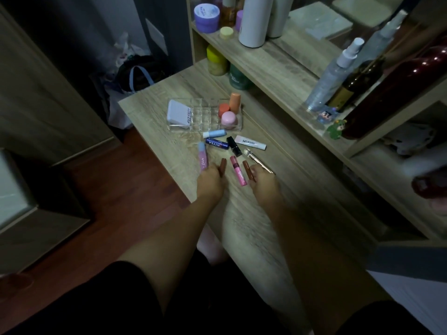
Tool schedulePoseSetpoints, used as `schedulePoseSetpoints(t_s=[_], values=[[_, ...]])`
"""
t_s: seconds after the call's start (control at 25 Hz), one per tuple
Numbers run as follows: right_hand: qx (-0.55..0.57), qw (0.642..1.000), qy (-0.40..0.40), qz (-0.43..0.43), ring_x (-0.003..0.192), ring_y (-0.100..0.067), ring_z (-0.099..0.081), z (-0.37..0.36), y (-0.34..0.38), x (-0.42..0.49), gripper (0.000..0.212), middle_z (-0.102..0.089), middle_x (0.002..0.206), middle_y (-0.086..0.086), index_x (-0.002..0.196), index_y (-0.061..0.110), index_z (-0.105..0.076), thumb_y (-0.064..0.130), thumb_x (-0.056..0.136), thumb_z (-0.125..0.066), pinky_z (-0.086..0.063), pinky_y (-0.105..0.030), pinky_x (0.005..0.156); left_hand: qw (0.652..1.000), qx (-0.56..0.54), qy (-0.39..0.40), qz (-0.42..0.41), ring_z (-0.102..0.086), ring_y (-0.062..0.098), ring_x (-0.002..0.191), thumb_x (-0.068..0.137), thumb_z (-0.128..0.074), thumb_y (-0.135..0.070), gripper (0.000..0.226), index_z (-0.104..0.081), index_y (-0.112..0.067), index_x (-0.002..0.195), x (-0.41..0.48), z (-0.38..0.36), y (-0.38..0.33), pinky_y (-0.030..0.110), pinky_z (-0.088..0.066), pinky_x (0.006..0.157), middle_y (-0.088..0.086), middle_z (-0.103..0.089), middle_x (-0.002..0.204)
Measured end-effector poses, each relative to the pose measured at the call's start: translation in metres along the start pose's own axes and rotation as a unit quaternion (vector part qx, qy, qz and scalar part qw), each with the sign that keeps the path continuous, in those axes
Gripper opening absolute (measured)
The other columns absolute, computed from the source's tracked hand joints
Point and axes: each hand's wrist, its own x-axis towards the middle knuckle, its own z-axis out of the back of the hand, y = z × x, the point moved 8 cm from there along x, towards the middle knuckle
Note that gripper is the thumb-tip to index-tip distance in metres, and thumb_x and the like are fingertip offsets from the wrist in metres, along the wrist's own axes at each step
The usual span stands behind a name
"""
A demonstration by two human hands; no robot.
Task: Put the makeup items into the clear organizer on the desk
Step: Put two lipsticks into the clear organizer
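Observation:
The clear organizer (179, 128) stands on the wooden desk (278, 213) and holds a lilac compact (178, 112), an orange stick (234, 101), a coral jar (223, 109) and a pink round jar (228, 118). Loose in front lie a light blue balm (214, 133), a blue Nivea stick (217, 143), a black lipstick (234, 146), a white tube (250, 143), a pink gloss (238, 174) and a gold pencil (256, 158). My left hand (210, 181) curls on a brown lip tube (222, 165), beside a pink-lilac tube (202, 155). My right hand (264, 183) curls on a second brown tube (247, 168).
A raised shelf (273, 68) runs along the desk's right side with a white bottle (254, 20), a spray bottle (331, 76), a dark red bottle (396, 90) and jars. The desk's left edge drops to a wooden floor (125, 194), where bags (135, 73) sit.

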Motion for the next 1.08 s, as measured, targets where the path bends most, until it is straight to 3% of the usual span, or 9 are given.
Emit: schedulePoseSetpoints(t_s=[0.16,0.32,0.48,0.56,0.64,0.8,0.96,1.0,1.08], values=[[0.121,0.991,-0.049,0.038,0.096,-0.018,-0.062,0.021,0.025,0.014,0.046,-0.064,0.107,-0.003,0.129,0.016,-0.051,0.008,0.085,-0.062,-0.055,-0.036,0.086,0.993,-0.110,-0.033,-0.036,-0.063,0.023,0.076,0.085,-0.063,-0.014,0.019,-0.058,-0.006,0.102,0.015,0.042,-0.015,0.034,-0.052,0.070,0.014,-0.068,0.090],[0.260,0.963,-0.056,0.042,0.091,-0.015,-0.067,0.042,0.065,0.049,0.028,-0.069,0.102,-0.003,0.115,0.016,-0.059,0.019,0.087,-0.063,-0.058,-0.033,0.079,0.978,-0.170,-0.109,-0.051,-0.056,0.021,0.069,0.082,-0.062,-0.018,0.013,-0.051,-0.012,0.084,0.057,0.109,-0.024,0.031,-0.043,0.063,0.007,-0.060,0.076],[0.322,0.942,-0.071,0.066,0.093,-0.018,-0.068,0.053,0.110,0.092,0.027,-0.070,0.108,-0.009,0.114,0.010,-0.063,0.016,0.088,-0.063,-0.059,-0.036,0.081,0.972,-0.179,-0.139,-0.061,-0.060,0.017,0.077,0.084,-0.063,-0.019,0.012,-0.061,-0.010,0.091,0.108,0.160,-0.020,0.023,-0.045,0.065,0.010,-0.068,0.090],[0.316,0.943,-0.083,0.061,0.090,-0.015,-0.068,0.054,0.127,0.117,0.027,-0.071,0.108,-0.009,0.114,0.013,-0.064,0.017,0.087,-0.064,-0.059,-0.033,0.077,0.975,-0.157,-0.140,-0.069,-0.060,0.013,0.078,0.084,-0.065,-0.019,0.016,-0.064,-0.007,0.095,0.133,0.175,-0.019,0.020,-0.043,0.067,0.011,-0.071,0.094],[0.293,0.949,-0.096,0.068,0.083,-0.006,-0.066,0.051,0.140,0.137,0.027,-0.073,0.106,-0.007,0.114,0.015,-0.065,0.017,0.087,-0.065,-0.053,-0.018,0.071,0.978,-0.129,-0.142,-0.077,-0.058,0.013,0.078,0.084,-0.067,-0.020,0.018,-0.065,-0.005,0.094,0.152,0.180,-0.018,0.023,-0.041,0.070,0.013,-0.072,0.092],[0.269,0.955,-0.089,0.081,0.086,-0.005,-0.068,0.035,0.157,0.164,0.027,-0.075,0.102,-0.006,0.112,0.015,-0.067,0.017,0.085,-0.067,-0.053,-0.018,0.081,0.983,-0.091,-0.130,-0.090,-0.059,0.014,0.077,0.083,-0.069,-0.019,0.018,-0.065,-0.004,0.092,0.180,0.172,-0.014,0.017,-0.038,0.067,0.014,-0.072,0.089],[0.245,0.962,-0.086,0.087,0.067,0.024,-0.057,0.019,0.159,0.182,0.026,-0.070,0.090,0.007,0.112,0.012,-0.067,0.014,0.086,-0.066,-0.040,0.010,0.065,0.986,-0.084,-0.099,-0.105,-0.067,0.023,0.083,0.082,-0.070,-0.017,0.017,-0.065,-0.004,0.093,0.199,0.157,-0.013,0.020,-0.042,0.071,0.015,-0.073,0.088],[0.232,0.965,-0.087,0.087,0.069,0.027,-0.055,0.016,0.158,0.184,0.026,-0.069,0.089,0.009,0.112,0.011,-0.067,0.013,0.086,-0.066,-0.039,0.010,0.066,0.987,-0.078,-0.089,-0.106,-0.067,0.023,0.084,0.082,-0.070,-0.016,0.018,-0.065,-0.004,0.094,0.202,0.153,-0.012,0.020,-0.042,0.071,0.015,-0.073,0.089],[0.232,0.967,-0.067,0.076,0.085,0.012,-0.064,0.007,0.156,0.189,0.028,-0.073,0.099,0.000,0.115,0.008,-0.065,0.008,0.086,-0.065,-0.047,-0.003,0.081,0.990,-0.063,-0.072,-0.105,-0.067,0.025,0.086,0.082,-0.069,-0.015,0.019,-0.065,-0.003,0.096,0.209,0.144,-0.009,0.022,-0.044,0.072,0.016,-0.073,0.091]])
